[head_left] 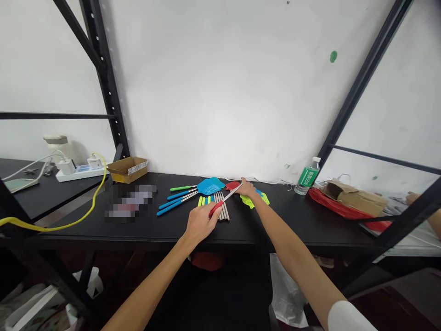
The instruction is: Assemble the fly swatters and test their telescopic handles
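My left hand [201,222] is closed around the red handle of a fly swatter [216,208]. Its thin metal rod slants up and away to my right hand [246,188], whose fingers close at the rod's far end beside a red swatter head [232,185]. Left of the hands lie several swatters with blue or green handles, their blue heads [211,186] stacked together. Between the hands, a row of metal rods [225,214] lies side by side near yellow and blue handle ends [203,201]. Yellow-green swatter heads [263,197] rest partly hidden beneath my right wrist.
A small cardboard box [128,170] stands back left by a white power strip [82,172] with a yellow cable [87,212]. At back right are a water bottle [308,177], a red bag [332,205] and brown packaging [361,198]. Another person's arm [434,223] shows at the right edge.
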A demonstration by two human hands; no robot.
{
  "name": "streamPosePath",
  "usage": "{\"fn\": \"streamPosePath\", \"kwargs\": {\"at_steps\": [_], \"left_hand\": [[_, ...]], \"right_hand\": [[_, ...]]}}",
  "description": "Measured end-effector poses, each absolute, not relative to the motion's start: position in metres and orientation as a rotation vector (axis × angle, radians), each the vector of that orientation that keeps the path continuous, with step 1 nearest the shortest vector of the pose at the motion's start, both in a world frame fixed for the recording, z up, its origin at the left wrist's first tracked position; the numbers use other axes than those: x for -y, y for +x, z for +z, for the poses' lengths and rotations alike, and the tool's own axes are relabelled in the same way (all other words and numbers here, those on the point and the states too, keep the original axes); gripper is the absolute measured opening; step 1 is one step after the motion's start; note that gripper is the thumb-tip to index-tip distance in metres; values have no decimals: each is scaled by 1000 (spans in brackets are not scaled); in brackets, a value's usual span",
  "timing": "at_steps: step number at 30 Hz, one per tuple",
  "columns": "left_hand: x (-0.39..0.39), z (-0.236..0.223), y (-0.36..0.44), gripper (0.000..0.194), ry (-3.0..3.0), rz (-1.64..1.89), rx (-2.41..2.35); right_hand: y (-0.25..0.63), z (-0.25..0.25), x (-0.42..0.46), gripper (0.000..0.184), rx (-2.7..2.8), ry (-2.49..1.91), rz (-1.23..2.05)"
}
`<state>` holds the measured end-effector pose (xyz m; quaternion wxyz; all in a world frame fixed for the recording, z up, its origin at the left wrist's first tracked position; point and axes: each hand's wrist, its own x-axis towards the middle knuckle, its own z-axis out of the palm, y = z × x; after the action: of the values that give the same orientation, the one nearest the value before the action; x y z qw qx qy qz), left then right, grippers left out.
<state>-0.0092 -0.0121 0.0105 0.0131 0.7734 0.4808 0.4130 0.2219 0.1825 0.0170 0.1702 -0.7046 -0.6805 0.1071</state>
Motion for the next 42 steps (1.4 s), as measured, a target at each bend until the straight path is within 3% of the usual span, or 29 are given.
{"fn": "streamPosePath", "kwargs": {"at_steps": [10, 14, 20, 35, 39, 42], "left_hand": [[12, 10, -10, 38, 2422, 1288, -1503], [13, 10, -9, 37, 2429, 1276, -1528], [13, 11, -9, 35, 2456, 1260, -1487], [12, 11, -6, 32, 2510, 1210, -1468], [12, 11, -6, 33, 2489, 1216, -1460], [12, 11, -5, 33, 2481, 1222, -1459]], "right_hand": [[227, 25, -155, 106, 1757, -1699, 250], [249, 23, -116, 90, 1583, -1494, 401], [287, 17, -59, 83, 1354, -1219, 670], [295, 35, -40, 79, 1419, -1309, 355], [292, 38, -39, 83, 1317, -1132, 657], [288, 37, -39, 72, 1197, -964, 1020]]}}
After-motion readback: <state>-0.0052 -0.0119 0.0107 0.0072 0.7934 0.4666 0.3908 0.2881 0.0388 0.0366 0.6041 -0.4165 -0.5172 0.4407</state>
